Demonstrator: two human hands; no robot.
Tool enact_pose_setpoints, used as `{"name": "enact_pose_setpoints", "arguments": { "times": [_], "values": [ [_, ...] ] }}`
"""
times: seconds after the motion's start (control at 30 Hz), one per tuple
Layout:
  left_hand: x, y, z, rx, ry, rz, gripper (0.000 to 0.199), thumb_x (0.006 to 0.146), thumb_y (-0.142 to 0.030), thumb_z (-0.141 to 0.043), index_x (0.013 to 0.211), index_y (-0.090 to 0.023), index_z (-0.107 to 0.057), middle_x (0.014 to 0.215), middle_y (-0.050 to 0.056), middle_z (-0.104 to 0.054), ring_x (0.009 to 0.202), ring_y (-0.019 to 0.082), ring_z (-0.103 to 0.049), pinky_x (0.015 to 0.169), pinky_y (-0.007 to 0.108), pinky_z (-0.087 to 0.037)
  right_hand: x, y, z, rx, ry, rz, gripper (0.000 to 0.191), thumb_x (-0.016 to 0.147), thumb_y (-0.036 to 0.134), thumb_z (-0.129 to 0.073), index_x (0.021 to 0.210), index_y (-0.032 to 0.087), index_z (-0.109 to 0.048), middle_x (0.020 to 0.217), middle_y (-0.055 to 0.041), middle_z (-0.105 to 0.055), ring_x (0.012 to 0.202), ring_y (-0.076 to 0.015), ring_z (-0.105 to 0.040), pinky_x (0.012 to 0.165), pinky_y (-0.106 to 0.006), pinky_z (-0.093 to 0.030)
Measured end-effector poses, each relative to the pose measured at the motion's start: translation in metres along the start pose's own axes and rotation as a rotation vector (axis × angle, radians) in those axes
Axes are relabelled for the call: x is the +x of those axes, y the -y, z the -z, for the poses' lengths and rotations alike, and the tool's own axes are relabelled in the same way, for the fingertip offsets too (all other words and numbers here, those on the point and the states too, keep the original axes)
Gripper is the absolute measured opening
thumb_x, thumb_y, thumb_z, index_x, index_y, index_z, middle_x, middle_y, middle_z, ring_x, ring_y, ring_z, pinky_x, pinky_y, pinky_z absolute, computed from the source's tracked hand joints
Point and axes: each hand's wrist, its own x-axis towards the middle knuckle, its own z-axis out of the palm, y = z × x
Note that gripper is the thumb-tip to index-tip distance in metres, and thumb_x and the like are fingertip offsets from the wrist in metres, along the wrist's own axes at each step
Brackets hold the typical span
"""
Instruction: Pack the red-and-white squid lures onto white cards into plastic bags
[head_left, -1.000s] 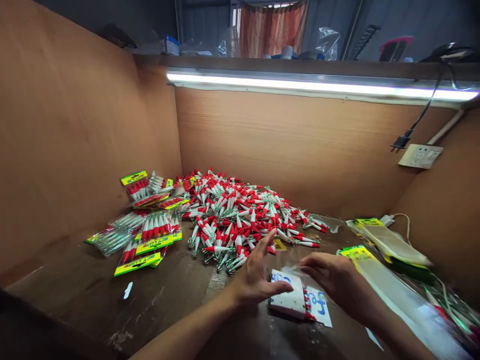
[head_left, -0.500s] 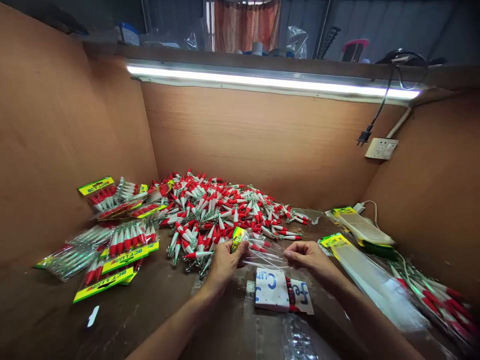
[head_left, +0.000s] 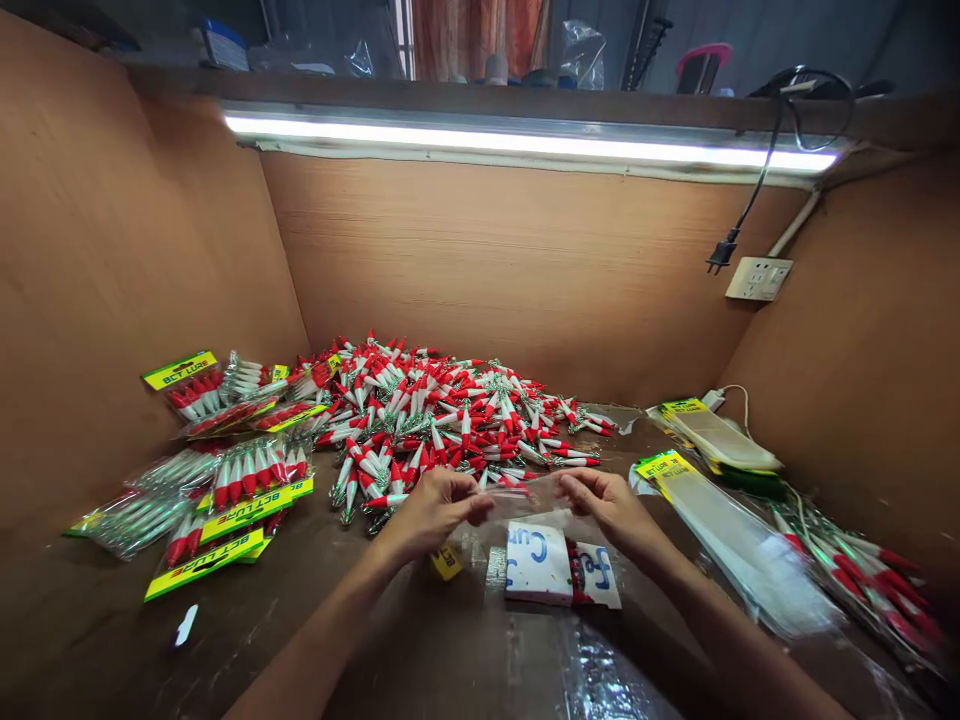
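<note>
Between both hands stretches a clear plastic bag (head_left: 517, 505); a yellow header printed BCT (head_left: 446, 562) shows below my left hand and seems part of it. My left hand (head_left: 442, 510) pinches the bag's left side, thumb against fingers. The right side is pinched by my right hand (head_left: 604, 505). Under the bag lies a folded white block with blue lettering (head_left: 538, 565), a red-marked strip on its right. Just behind the hands rises a heap of red-and-white fishing lures (head_left: 420, 410).
Packed lures with yellow BCT LURE headers (head_left: 255, 510) are piled at left. At right lie flat header bags (head_left: 735, 540), another stack of bags (head_left: 712, 435) and bagged lures (head_left: 862, 570). A black plug (head_left: 722, 252) hangs near the wall socket (head_left: 759, 278). A small white piece (head_left: 187, 625) lies front left.
The yellow header has gone from my left fingertips to below that hand. My right hand has moved slightly up and left onto the clear bag, which is now spread between both hands.
</note>
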Motion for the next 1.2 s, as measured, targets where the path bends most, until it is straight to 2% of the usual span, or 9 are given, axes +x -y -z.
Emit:
{"name": "enact_pose_setpoints", "arguments": {
  "times": [0.07,0.2,0.37,0.5,0.6,0.83,0.93,1.03,1.2],
  "values": [
    [0.002,0.0,0.007,-0.008,-0.105,-0.018,0.042,0.093,-0.05,-0.061,0.078,-0.015,-0.078,0.075,0.007,-0.076,0.068,0.02,-0.068,0.065,0.026,-0.049,-0.004,0.0,-0.001,-0.218,-0.04,0.067,0.053,0.096,0.06,-0.052,0.12,0.018,-0.072,0.114,-0.0119,-0.073,0.102,-0.0273,-0.065,0.09,-0.04,-0.049],
    [0.002,-0.004,0.014,0.015,-0.258,-0.025,0.046,0.091,-0.057,-0.061,0.08,-0.016,-0.08,0.074,0.007,-0.077,0.068,0.023,-0.069,0.064,0.027,-0.049,-0.019,0.002,-0.027,-0.584,0.247,0.182,0.078,0.086,0.06,-0.066,0.15,0.019,-0.048,0.149,-0.0144,-0.052,0.134,-0.0344,-0.046,0.113,-0.049,-0.035],
    [-0.001,-0.004,0.008,0.17,-0.398,-0.073,0.039,0.091,-0.052,-0.064,0.082,-0.018,-0.08,0.074,0.003,-0.077,0.068,0.02,-0.066,0.062,0.024,-0.045,-0.028,0.014,-0.056,-0.695,0.446,0.288,0.091,0.078,0.04,-0.071,0.157,0.017,-0.033,0.154,-0.0153,-0.046,0.138,-0.0343,-0.04,0.121,-0.05,-0.022],
    [-0.005,-0.003,-0.001,0.351,-0.386,-0.198,0.034,0.099,-0.042,-0.056,0.09,-0.021,-0.081,0.085,0.003,-0.079,0.076,0.02,-0.07,0.07,0.025,-0.048,-0.045,0.029,-0.034,-0.615,0.607,0.355,0.08,0.074,0.021,-0.065,0.151,0.028,-0.044,0.154,-0.009,-0.048,0.144,-0.0341,-0.035,0.122,-0.053,-0.016],
    [-0.007,-0.002,-0.011,0.428,-0.337,-0.276,0.028,0.101,-0.038,-0.056,0.1,-0.024,-0.08,0.094,0.004,-0.079,0.085,0.022,-0.072,0.077,0.027,-0.049,-0.069,0.035,-0.011,-0.528,0.664,0.31,0.066,0.079,0.027,-0.066,0.144,0.033,-0.053,0.15,-0.0053,-0.052,0.147,-0.0344,-0.032,0.122,-0.055,-0.017],
    [-0.01,0.005,-0.033,0.575,-0.28,-0.399,0.021,0.102,-0.033,-0.057,0.105,-0.024,-0.076,0.096,0.003,-0.079,0.087,0.021,-0.072,0.081,0.031,-0.05,-0.126,0.001,0.009,-0.614,0.331,0.159,0.019,0.085,0.045,-0.071,0.083,0.027,-0.069,0.088,-0.0033,-0.071,0.113,-0.0297,-0.061,0.122,-0.059,-0.018],
    [-0.011,0.006,-0.038,0.654,-0.261,-0.497,0.017,0.101,-0.028,-0.058,0.106,-0.024,-0.074,0.1,0.002,-0.079,0.089,0.02,-0.073,0.091,0.035,-0.049,-0.157,-0.037,0.015,-0.759,-0.034,0.07,0.018,0.089,0.04,-0.064,0.102,0.028,-0.07,0.118,-0.0087,-0.068,0.118,-0.0325,-0.061,0.116,-0.059,-0.033],
    [-0.014,0.006,-0.043,0.744,-0.205,-0.607,0.016,0.101,-0.024,-0.058,0.11,-0.025,-0.071,0.107,0.001,-0.079,0.094,0.019,-0.074,0.101,0.039,-0.047,-0.18,-0.069,0.024,-0.866,-0.341,-0.072,0.058,0.086,0.042,-0.065,0.141,0.029,-0.052,0.153,-0.0129,-0.045,0.135,-0.0399,-0.048,0.106,-0.058,-0.046],
    [-0.017,0.008,-0.058,0.827,-0.11,-0.724,0.016,0.1,-0.022,-0.06,0.112,-0.025,-0.07,0.109,0.001,-0.079,0.096,0.018,-0.075,0.107,0.042,-0.045,-0.186,-0.069,0.036,-0.766,-0.315,-0.194,0.068,0.087,0.038,-0.061,0.151,0.025,-0.04,0.145,-0.0127,-0.055,0.131,-0.0344,-0.054,0.106,-0.052,-0.048]
  ]
}}
